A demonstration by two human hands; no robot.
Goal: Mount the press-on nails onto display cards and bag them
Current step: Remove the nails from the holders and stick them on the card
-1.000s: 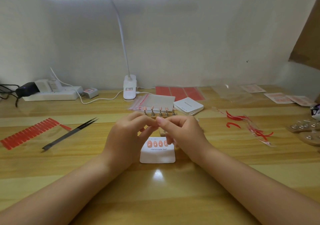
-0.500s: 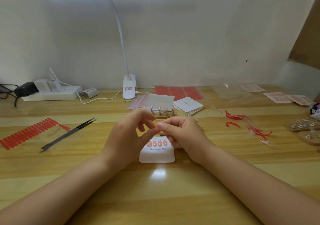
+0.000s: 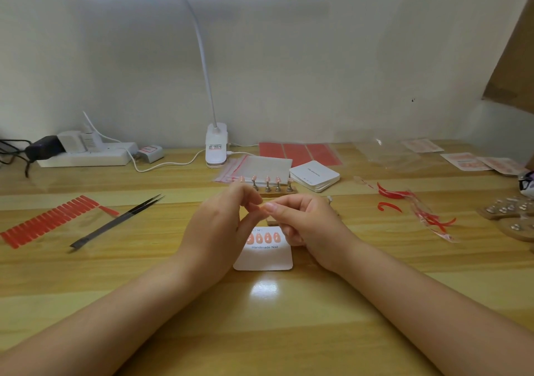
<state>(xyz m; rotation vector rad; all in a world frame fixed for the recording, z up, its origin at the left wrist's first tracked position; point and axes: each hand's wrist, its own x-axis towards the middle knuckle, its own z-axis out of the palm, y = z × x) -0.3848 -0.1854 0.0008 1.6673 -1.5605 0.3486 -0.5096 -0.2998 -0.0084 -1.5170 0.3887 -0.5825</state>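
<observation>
Both hands meet just above the white rounded display card (image 3: 263,257), which lies flat on the pale wooden counter (image 3: 260,318) and reads "Handmade Nail" in grey print under a row of glossy peach-pink almond-shaped press-on nails (image 3: 268,237); four show plainly, a further one sits half hidden behind the left thumb. There is a smaller line of print above the nails, too small to read. The right hand (image 3: 306,225) has its fingers curled, thumb and forefinger pinching a tiny orange-pink piece (image 3: 263,207) at the fingertips; whether it is a nail or a sticky tab, I cannot tell. The left hand (image 3: 213,231) comes in narrow, thumb and forefinger closing on that same piece, the other fingers loosely bent. Just behind the hands stands a small wooden nail stand (image 3: 270,193) with more pink nails on metal pegs. Behind that, a stack of clear zip bags with red seal strips (image 3: 257,167), and beside it a stack of white cards (image 3: 314,175) with print too small to read. Red adhesive sheets (image 3: 297,153) lie near the wall. To the left, black tweezers (image 3: 118,221) and a strip of red adhesive tabs (image 3: 46,221). The white clip lamp (image 3: 216,147) carries a label, unreadable. On the right, red peeled backing strips (image 3: 416,205) lie scattered.
</observation>
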